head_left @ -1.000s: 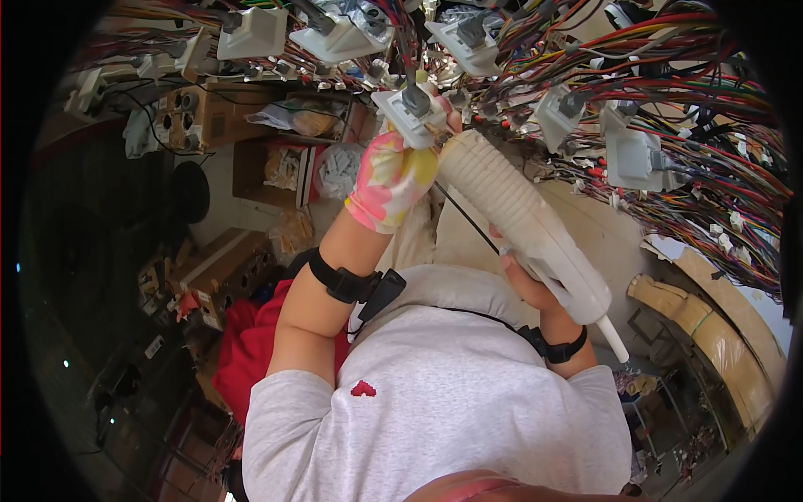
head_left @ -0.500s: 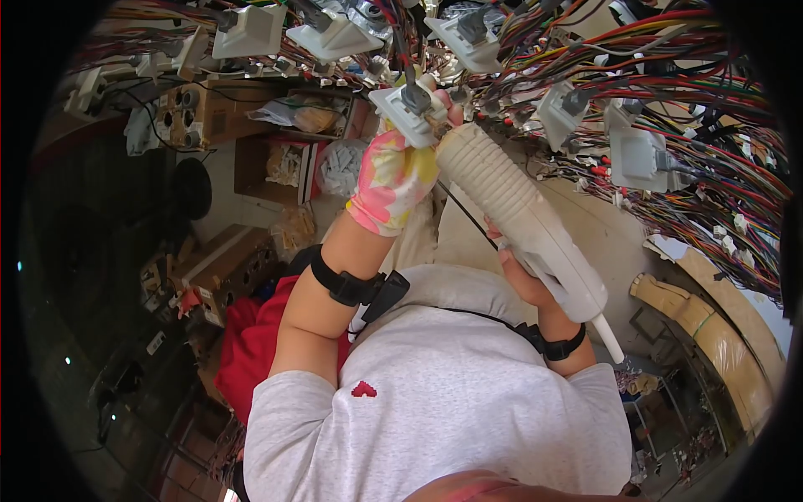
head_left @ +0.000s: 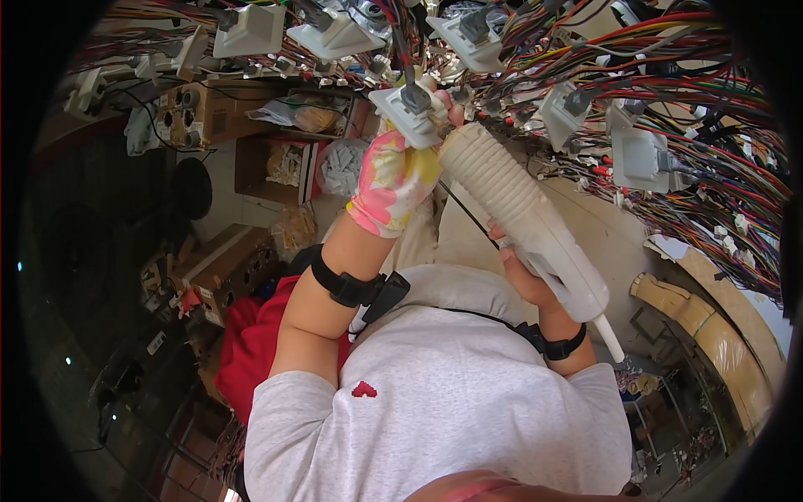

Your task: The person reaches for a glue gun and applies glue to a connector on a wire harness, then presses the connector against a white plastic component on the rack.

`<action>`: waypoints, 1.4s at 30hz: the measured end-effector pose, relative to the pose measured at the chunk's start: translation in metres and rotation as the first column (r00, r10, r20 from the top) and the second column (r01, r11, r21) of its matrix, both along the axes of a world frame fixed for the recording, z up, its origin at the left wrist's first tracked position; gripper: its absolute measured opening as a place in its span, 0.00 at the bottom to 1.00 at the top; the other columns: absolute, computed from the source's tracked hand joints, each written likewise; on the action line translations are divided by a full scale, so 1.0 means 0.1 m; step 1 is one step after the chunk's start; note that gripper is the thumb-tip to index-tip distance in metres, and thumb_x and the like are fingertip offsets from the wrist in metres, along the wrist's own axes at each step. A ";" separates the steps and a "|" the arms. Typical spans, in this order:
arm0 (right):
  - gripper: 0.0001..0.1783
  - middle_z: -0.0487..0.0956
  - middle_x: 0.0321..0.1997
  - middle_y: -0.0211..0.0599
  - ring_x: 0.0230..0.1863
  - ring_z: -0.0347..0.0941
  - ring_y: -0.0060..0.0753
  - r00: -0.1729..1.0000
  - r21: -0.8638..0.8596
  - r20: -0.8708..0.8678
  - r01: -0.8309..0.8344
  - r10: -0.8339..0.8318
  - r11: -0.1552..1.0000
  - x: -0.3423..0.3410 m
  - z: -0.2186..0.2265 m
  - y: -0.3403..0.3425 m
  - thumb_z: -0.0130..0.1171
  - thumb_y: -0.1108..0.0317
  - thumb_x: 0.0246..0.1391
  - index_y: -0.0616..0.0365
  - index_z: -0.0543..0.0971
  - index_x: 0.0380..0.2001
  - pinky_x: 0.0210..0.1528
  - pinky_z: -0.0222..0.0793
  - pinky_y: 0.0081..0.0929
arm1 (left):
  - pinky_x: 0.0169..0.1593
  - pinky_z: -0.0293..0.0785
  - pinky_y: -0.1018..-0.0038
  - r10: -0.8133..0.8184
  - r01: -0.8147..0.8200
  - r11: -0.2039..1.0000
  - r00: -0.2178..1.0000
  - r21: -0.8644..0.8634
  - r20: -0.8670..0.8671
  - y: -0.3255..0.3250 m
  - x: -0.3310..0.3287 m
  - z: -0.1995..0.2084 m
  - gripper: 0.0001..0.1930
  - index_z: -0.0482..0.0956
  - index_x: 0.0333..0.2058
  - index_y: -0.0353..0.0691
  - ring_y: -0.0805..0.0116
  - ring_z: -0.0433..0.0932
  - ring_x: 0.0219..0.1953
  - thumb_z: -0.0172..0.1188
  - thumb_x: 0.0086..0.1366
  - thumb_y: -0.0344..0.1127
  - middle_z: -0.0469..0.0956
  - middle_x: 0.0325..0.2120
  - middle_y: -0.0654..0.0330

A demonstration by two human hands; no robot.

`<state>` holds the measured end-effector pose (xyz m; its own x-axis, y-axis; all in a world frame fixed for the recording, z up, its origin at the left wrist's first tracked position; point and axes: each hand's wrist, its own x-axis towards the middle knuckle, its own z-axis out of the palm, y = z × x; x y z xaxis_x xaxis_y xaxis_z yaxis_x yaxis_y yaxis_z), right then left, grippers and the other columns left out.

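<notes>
My left hand [head_left: 395,180], in a pink, yellow and white glove with bare fingertips, is closed around a white square plastic connector housing [head_left: 403,117]. A dark grey plug [head_left: 415,98] sits in it, with a bundle of wires [head_left: 405,50] running up from the plug. My bare right hand [head_left: 523,272] grips a white hot glue gun [head_left: 552,243] with a ribbed front; the gun's body partly hides the fingers. A pale glue stick [head_left: 611,339] sticks out of its rear end. The gun's front end lies close beside the housing; whether they touch, I cannot tell.
More white housings [head_left: 335,38] hang along the top among dense coloured wires [head_left: 652,75]. At the left stand cardboard boxes [head_left: 226,263], a bag of white parts [head_left: 341,166] and a black round fan-like object [head_left: 191,186]. Wrapped cardboard [head_left: 703,326] leans at the right.
The glue gun's front end has shifted very slightly to the right. Both hands keep their holds.
</notes>
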<state>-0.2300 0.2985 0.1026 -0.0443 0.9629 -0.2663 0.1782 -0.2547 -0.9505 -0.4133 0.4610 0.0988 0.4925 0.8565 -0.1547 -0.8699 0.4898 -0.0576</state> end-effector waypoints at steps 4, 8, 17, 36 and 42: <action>0.14 0.76 0.34 0.33 0.33 0.74 0.23 0.997 -0.024 -0.060 0.039 -0.040 0.999 0.00 -0.07 -0.03 0.44 0.58 0.62 0.54 0.72 0.41 0.32 0.71 0.18 | 0.60 0.64 0.60 0.006 -0.005 0.998 1.000 0.064 -0.011 0.01 0.00 -0.01 0.19 0.69 0.54 0.41 0.60 0.72 0.50 0.48 0.63 0.29 0.73 0.48 0.57; 0.14 0.76 0.34 0.32 0.35 0.74 0.25 0.979 -0.018 -0.185 0.086 -0.088 0.996 -0.04 -0.07 -0.02 0.45 0.58 0.61 0.55 0.73 0.42 0.35 0.71 0.17 | 0.60 0.63 0.61 0.006 -0.006 0.994 1.000 0.107 0.002 0.01 0.01 -0.01 0.19 0.68 0.54 0.42 0.60 0.71 0.50 0.48 0.63 0.29 0.73 0.49 0.57; 0.10 0.74 0.36 0.38 0.42 0.70 0.33 1.000 0.034 0.007 0.006 -0.007 0.999 -0.02 0.16 0.06 0.49 0.79 0.50 0.62 0.73 0.37 0.49 0.65 0.32 | 0.52 0.68 0.65 0.062 -0.087 0.995 0.932 -0.052 -0.358 0.00 0.06 0.12 0.34 0.66 0.52 0.36 0.55 0.70 0.46 0.69 0.46 0.37 0.71 0.44 0.54; 0.12 0.76 0.35 0.36 0.35 0.72 0.26 0.946 -0.131 -0.283 0.126 -0.159 0.983 -0.01 0.13 0.05 0.48 0.66 0.59 0.59 0.72 0.43 0.37 0.70 0.18 | 0.61 0.60 0.62 0.035 -0.023 0.975 0.998 0.221 -0.050 0.00 0.00 -0.02 0.21 0.65 0.57 0.42 0.62 0.70 0.52 0.47 0.63 0.30 0.71 0.51 0.58; 0.13 0.77 0.29 0.35 0.31 0.75 0.31 0.995 0.173 0.085 0.046 -0.061 0.984 -0.02 0.21 0.15 0.60 0.75 0.44 0.61 0.75 0.36 0.35 0.71 0.24 | 0.53 0.69 0.68 0.095 -0.111 0.993 0.957 -0.042 -0.275 -0.02 0.02 0.03 0.30 0.66 0.52 0.35 0.54 0.71 0.49 0.61 0.47 0.27 0.73 0.45 0.52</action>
